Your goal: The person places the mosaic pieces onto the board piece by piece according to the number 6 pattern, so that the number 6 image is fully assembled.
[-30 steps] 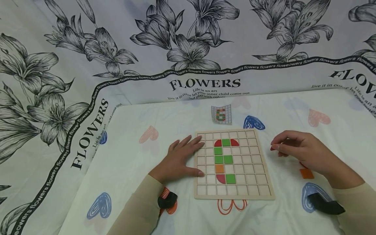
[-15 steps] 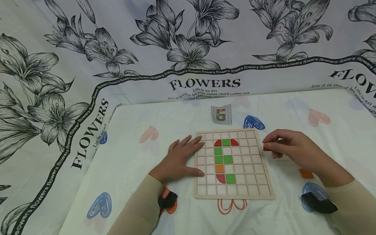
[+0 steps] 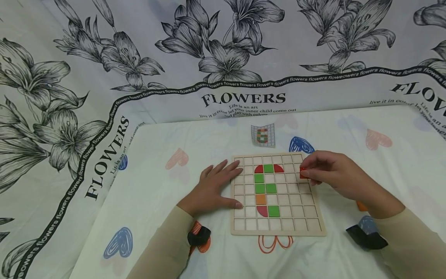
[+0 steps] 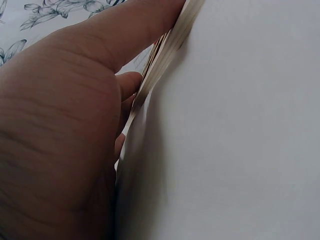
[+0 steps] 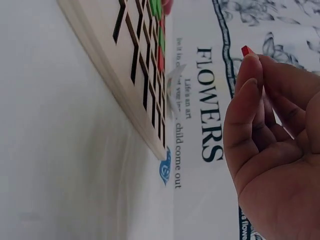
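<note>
A square wooden grid board (image 3: 289, 224) lies on the cloth, with several green, red and orange tiles set in its cells. My left hand (image 3: 214, 190) rests at the board's left edge, fingers spread and thumb over the rim; the left wrist view shows the fingers along the board's side (image 4: 167, 60). My right hand (image 3: 331, 170) pinches a small red tile (image 3: 304, 173) between thumb and fingertips, over the board's upper right part. In the right wrist view only a corner of that red tile (image 5: 245, 50) shows above the fingertips.
A small pattern card (image 3: 263, 135) lies behind the board. An orange tile (image 3: 361, 205) sits on the cloth, partly hidden by the right wrist. The cloth (image 3: 150, 217) is printed with hearts, and a flower-printed sheet (image 3: 181, 73) rises behind it.
My right hand has moved left with the red tile, from beside the board to over its right edge. The left hand has stayed in place.
</note>
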The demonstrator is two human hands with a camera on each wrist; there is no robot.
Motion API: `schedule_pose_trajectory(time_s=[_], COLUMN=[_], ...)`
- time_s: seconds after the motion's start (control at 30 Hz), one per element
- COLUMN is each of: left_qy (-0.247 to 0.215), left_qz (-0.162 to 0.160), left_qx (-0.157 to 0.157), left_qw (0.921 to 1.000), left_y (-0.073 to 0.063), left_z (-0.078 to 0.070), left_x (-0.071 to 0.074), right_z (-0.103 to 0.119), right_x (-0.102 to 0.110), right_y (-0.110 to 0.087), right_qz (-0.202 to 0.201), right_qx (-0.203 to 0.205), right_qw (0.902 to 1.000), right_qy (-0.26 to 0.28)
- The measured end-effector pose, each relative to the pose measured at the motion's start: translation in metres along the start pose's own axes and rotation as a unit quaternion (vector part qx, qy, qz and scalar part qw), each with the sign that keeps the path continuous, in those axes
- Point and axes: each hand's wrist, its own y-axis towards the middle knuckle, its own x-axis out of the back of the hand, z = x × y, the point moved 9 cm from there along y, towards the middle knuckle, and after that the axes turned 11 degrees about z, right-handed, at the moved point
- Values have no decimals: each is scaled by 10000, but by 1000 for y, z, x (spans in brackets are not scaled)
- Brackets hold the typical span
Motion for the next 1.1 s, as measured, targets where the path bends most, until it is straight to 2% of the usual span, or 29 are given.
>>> schedule_pose_trajectory(time_s=[0.17,0.53,0.8,0.93,1.1], left_qy=[-8,28,-5,-8,-36], left_qz=[10,17,-6,-7,31], left_qx=[-8,19,-12,-5,62], left_qw=[10000,10000,10000,10000,10000], left_y=[0,1,1,0,0], left_z=[1,1,0,-1,0], left_x=[-1,-1,0,0,0], right_z=[4,16,9,3,-3], right_x=[-8,-19,-27,-32,-40], right_y=[6,19,22,25,28], right_qz=[91,140,197,337,546], right_qx=[92,291,64,-41,-131], right_qw=[9997,9991,9986,9972,9964], right_qy=[206,288,481,661,631])
